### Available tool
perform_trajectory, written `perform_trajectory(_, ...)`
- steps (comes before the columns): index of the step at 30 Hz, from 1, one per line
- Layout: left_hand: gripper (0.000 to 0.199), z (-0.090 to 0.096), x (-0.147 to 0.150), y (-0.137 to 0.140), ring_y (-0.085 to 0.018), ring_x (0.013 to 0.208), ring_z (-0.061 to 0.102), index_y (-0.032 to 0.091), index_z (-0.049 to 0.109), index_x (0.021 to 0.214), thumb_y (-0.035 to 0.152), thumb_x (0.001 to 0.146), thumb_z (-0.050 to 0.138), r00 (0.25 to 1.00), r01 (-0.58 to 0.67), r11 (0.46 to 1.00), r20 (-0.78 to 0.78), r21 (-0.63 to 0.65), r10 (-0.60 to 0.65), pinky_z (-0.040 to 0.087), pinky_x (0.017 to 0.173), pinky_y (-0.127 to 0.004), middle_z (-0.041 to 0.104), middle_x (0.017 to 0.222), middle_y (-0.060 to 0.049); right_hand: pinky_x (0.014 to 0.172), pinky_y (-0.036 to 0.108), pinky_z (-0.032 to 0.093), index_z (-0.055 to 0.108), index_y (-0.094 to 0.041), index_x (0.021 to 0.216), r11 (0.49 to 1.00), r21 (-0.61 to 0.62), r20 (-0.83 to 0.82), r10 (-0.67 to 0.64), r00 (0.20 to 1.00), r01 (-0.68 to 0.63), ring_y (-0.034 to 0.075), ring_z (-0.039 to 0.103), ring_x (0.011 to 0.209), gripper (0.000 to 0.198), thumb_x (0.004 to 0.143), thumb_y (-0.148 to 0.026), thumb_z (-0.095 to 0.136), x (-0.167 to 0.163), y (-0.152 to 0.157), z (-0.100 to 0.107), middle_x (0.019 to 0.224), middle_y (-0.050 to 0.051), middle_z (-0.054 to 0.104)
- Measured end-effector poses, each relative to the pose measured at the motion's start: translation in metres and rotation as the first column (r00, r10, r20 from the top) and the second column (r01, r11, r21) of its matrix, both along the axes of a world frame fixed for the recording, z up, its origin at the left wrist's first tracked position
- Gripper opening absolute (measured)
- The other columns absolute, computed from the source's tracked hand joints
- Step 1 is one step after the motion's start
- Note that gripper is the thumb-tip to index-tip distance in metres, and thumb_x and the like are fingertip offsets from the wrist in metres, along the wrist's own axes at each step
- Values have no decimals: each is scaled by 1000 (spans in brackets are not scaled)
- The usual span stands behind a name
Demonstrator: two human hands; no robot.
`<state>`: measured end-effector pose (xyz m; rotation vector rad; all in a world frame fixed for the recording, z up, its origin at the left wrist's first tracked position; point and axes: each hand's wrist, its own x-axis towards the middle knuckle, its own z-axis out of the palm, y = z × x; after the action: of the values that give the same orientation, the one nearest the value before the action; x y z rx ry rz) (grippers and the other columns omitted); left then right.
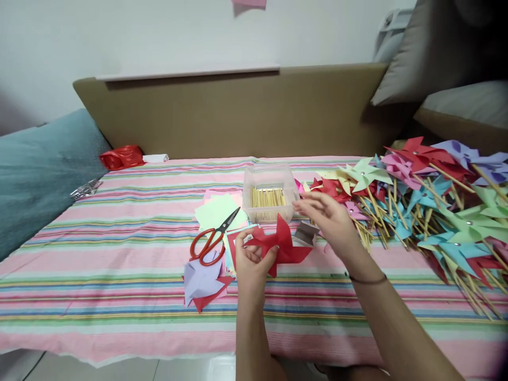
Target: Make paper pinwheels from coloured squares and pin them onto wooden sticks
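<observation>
A red paper pinwheel (282,243) is pinched at its centre by my left hand (254,256), thumb on top. My right hand (326,214) is raised just right of the clear plastic box (270,214), fingers stretched out and apart, with nothing seen in them. Short wooden sticks (268,197) lie in that box. Below the right hand sits a small grey open container (305,234); its contents are hard to make out. Left of my left hand, red-handled scissors (208,246) rest on cut paper sheets (217,211). A lilac folded pinwheel (202,280) lies nearer me on other folded paper.
Finished pinwheels on sticks (444,211) are heaped at the right. A striped cloth (119,248) covers the surface, backed by a brown sofa back (238,116). At the far left are a red plastic bag (123,157), a clear crumpled packet (86,189) and a blue-green cushion (43,169).
</observation>
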<state>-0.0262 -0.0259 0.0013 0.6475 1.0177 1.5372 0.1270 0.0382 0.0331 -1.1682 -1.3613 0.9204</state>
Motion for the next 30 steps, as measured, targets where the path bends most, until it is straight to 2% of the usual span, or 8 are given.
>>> perform_trajectory(2,61,1,-7,-1,-11,50,61,25,40,107,25,61,81,999,-8,1000,42,-5,8,46,49,-19,68,70,4,84,32,54,60,-15,113,999,-11,446,50,894,-51,19,69,97,27,94,-30,48,-11,40,13,112,12,69)
perform_trajectory(3,62,2,-10,-1,-11,49,60,25,40,108,25,62,81,998,-11,1000,60,-11,11,45,47,-18,68,71,3,87,29,52,59,-16,117,994,-77,718,110,687,-78,16,67,100,28,97,-24,41,-17,61,17,116,11,68)
perform_trajectory(4,62,2,-13,-2,-11,50,61,25,40,110,26,63,80,997,-16,1000,76,-18,17,44,46,-18,69,73,3,89,29,51,63,-14,112,987,-136,789,162,592,-88,17,66,101,24,95,-18,46,-25,80,20,111,11,69)
perform_trajectory(6,64,2,-18,-2,-14,56,65,23,42,113,25,63,80,993,-46,998,107,-37,49,47,50,-20,70,75,1,90,32,50,67,-13,102,968,-234,853,249,459,-91,19,65,100,16,91,-18,57,-40,111,18,108,12,68)
perform_trajectory(10,60,1,-26,-1,-16,75,69,21,46,111,22,62,81,972,-121,991,194,-51,129,52,66,-23,70,84,-1,85,41,53,58,-15,119,918,-396,892,390,230,-25,22,62,101,33,91,-33,60,-61,145,-2,120,11,60)
perform_trajectory(15,54,2,-28,1,-14,82,70,23,45,102,17,63,81,948,-125,991,288,-46,133,51,67,-19,69,90,0,86,42,53,57,-14,121,861,-506,862,504,50,50,22,62,103,35,91,-33,60,-67,161,-23,122,11,59)
perform_trajectory(22,70,-1,-19,2,-10,59,64,27,40,121,19,65,81,958,-53,999,281,-9,54,45,52,-16,64,72,5,85,42,53,57,-15,121,842,-529,849,525,60,104,22,62,102,35,91,-33,60,-67,166,-34,121,11,59)
perform_trajectory(30,76,-2,-19,4,-11,65,65,28,40,125,18,63,82,951,-41,999,306,26,31,45,52,-15,67,81,2,81,37,54,58,-13,116,954,-268,901,198,386,134,20,65,94,32,88,-28,64,-58,164,-8,110,10,64)
